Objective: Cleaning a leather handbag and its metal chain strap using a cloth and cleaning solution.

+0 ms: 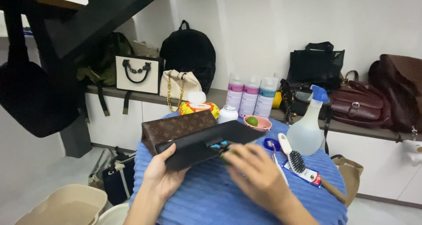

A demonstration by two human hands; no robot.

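Note:
My left hand [163,174] holds up a brown patterned wallet [176,129] with a black flap [206,142] folded open, gripping its lower left corner. My right hand [257,174] is blurred and rests against the flap's right end, fingers curled on something small and green-blue that I cannot make out. Both hands hover over a round table covered by a blue ribbed cloth [211,198].
On the cloth lie a white brush with black bristles [293,155], a clear spray bottle [307,126], a pink bowl with a lime [258,122] and a wipes pack [198,107]. Three bottles [250,95] and several bags line the shelf behind. Beige basins [66,207] sit on the floor at left.

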